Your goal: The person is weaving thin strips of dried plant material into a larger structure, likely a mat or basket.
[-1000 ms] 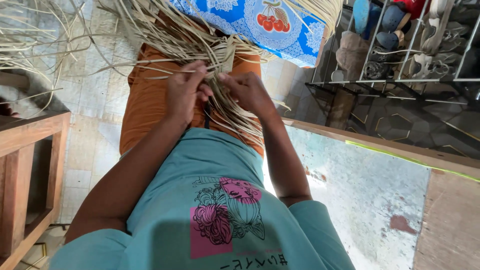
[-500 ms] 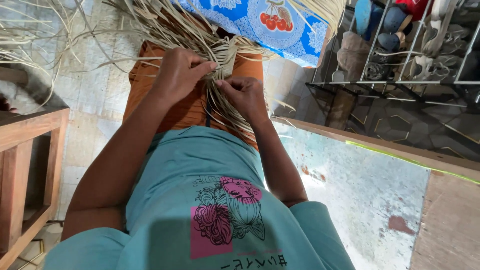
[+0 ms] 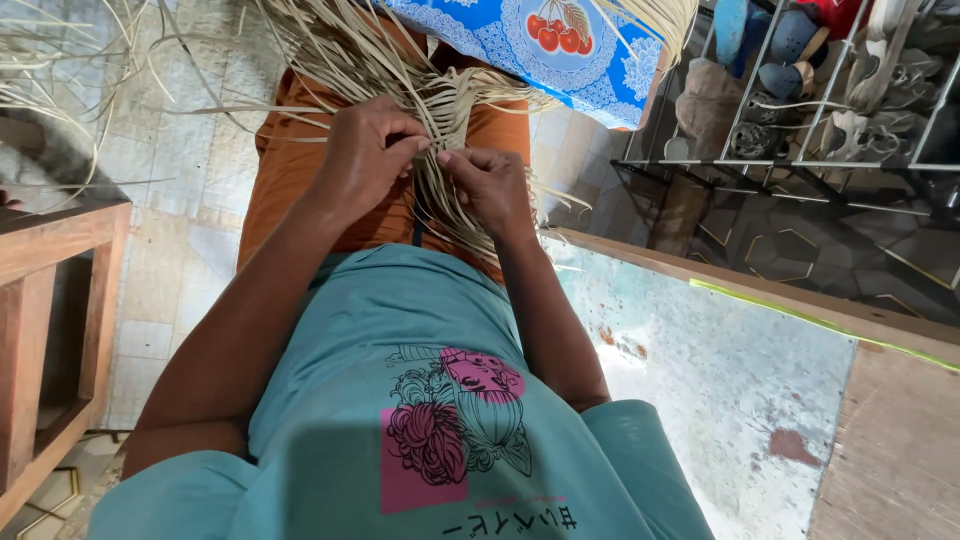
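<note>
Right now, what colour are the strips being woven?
Pale straw-tan strips, seen in the head view.

The pale dried straw-coloured weaving strips (image 3: 440,110) run off the far edge, their ends unseen. The left hand (image 3: 365,150) and right hand (image 3: 490,185) cover the strips where they meet; which strip the fingers (image 3: 425,147) pinch cannot be told. The blue cloth with a cherry print (image 3: 540,45) is cut off at the far edge. The brown wooden frame (image 3: 50,320) is cropped at the left.
</note>
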